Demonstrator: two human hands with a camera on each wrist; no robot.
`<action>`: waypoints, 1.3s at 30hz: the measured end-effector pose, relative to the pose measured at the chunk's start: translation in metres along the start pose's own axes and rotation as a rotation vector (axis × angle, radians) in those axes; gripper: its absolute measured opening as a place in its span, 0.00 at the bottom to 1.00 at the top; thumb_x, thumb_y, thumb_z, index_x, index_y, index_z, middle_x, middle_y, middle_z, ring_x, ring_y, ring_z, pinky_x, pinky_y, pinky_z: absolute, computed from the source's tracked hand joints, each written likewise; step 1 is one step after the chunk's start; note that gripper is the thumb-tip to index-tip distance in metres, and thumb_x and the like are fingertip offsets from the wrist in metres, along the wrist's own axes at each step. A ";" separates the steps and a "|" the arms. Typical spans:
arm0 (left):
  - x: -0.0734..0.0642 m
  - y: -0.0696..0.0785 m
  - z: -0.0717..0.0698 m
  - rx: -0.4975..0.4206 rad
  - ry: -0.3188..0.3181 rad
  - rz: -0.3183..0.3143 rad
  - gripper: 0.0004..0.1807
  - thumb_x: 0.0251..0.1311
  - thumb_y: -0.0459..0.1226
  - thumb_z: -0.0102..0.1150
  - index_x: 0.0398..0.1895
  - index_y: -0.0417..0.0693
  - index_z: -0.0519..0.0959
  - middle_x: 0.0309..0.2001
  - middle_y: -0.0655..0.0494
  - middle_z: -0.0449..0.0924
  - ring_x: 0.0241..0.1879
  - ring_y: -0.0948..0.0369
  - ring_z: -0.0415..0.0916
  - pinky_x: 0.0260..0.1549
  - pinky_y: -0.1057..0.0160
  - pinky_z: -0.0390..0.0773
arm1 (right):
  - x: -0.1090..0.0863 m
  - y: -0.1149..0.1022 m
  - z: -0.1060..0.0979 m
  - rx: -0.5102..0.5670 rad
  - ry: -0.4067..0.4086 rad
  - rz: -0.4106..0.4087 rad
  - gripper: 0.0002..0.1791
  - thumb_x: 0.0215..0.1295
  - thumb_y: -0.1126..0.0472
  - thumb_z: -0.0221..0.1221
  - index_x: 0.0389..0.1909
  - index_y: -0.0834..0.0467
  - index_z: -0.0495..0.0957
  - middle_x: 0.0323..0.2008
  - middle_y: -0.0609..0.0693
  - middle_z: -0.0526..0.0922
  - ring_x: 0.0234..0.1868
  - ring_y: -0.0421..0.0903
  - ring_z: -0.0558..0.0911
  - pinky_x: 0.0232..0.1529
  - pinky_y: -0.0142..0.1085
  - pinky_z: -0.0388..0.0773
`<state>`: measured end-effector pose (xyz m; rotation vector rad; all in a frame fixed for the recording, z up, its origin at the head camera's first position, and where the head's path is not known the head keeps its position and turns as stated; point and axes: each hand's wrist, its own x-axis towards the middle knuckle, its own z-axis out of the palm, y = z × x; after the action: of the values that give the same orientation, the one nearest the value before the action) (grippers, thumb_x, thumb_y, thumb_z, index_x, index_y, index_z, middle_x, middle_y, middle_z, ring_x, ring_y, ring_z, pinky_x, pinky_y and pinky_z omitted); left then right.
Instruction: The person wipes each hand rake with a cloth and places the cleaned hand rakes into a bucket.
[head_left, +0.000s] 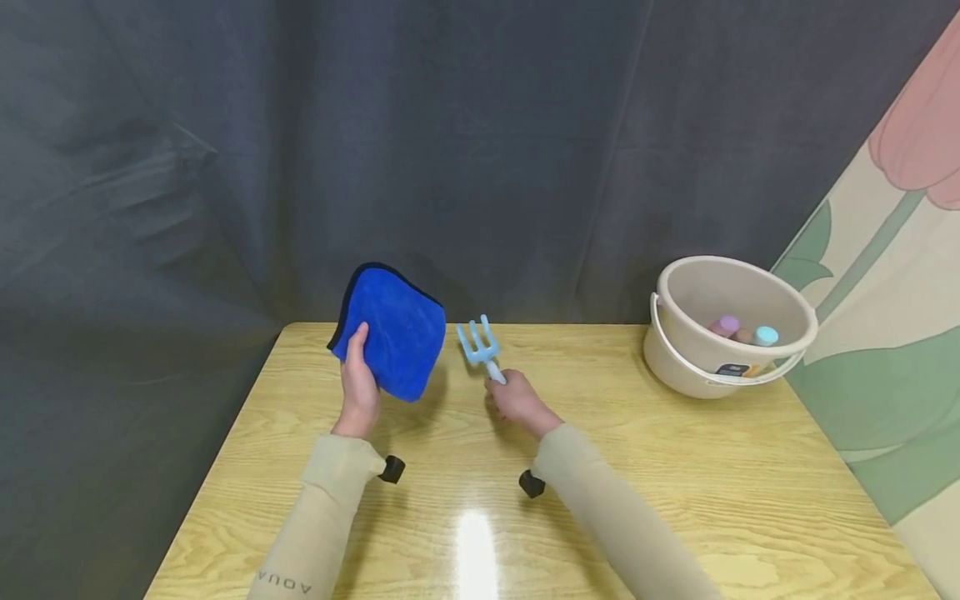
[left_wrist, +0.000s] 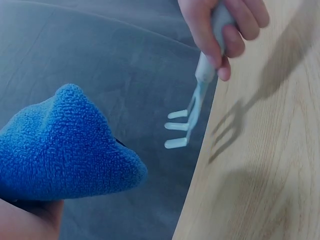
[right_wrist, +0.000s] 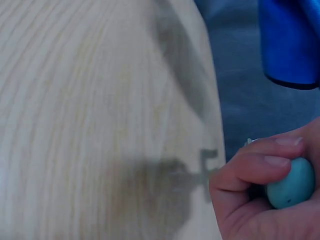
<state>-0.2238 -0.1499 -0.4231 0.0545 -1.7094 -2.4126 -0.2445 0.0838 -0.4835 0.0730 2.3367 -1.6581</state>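
Note:
A blue cloth with black edging (head_left: 397,329) hangs over the table's left half, and my left hand (head_left: 360,387) holds it with the thumb across its front. In the left wrist view the cloth (left_wrist: 70,150) covers most of that hand's fingers. My right hand (head_left: 517,398) grips the handle of a light blue hand fork (head_left: 480,343), its three tines pointing away from me. The left wrist view shows the fork's tines (left_wrist: 180,127) apart from the cloth. In the right wrist view the fingers curl round the handle's rounded end (right_wrist: 292,185).
A beige bucket (head_left: 675,362) with its handle down stands at the table's right back, holding several items with purple, brown and light blue tops. A dark curtain (head_left: 465,167) hangs behind the wooden table (head_left: 465,467). A flower-patterned wall (head_left: 900,333) borders the right side.

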 end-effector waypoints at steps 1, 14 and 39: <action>0.000 0.000 0.000 0.005 -0.003 -0.001 0.33 0.76 0.58 0.39 0.73 0.47 0.62 0.67 0.53 0.68 0.63 0.58 0.68 0.64 0.60 0.66 | -0.001 -0.001 -0.002 0.010 0.001 -0.008 0.16 0.80 0.62 0.48 0.51 0.73 0.72 0.24 0.53 0.71 0.19 0.41 0.66 0.20 0.31 0.66; 0.003 0.005 0.009 0.101 -0.021 0.044 0.36 0.74 0.58 0.43 0.77 0.50 0.60 0.73 0.56 0.64 0.70 0.58 0.62 0.69 0.58 0.60 | -0.029 -0.022 -0.028 0.129 -0.028 -0.091 0.14 0.78 0.64 0.49 0.53 0.70 0.77 0.21 0.48 0.67 0.16 0.37 0.60 0.15 0.29 0.58; 0.024 -0.013 0.041 0.766 -0.135 0.936 0.21 0.58 0.24 0.69 0.56 0.34 0.80 0.70 0.41 0.69 0.70 0.46 0.64 0.68 0.49 0.64 | -0.096 -0.068 -0.028 0.035 -0.021 -0.246 0.14 0.76 0.55 0.56 0.35 0.62 0.77 0.16 0.46 0.66 0.14 0.41 0.60 0.15 0.31 0.56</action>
<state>-0.2543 -0.1116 -0.4194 -0.6514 -1.9790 -1.0681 -0.1714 0.0975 -0.3882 -0.2334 2.3796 -1.8008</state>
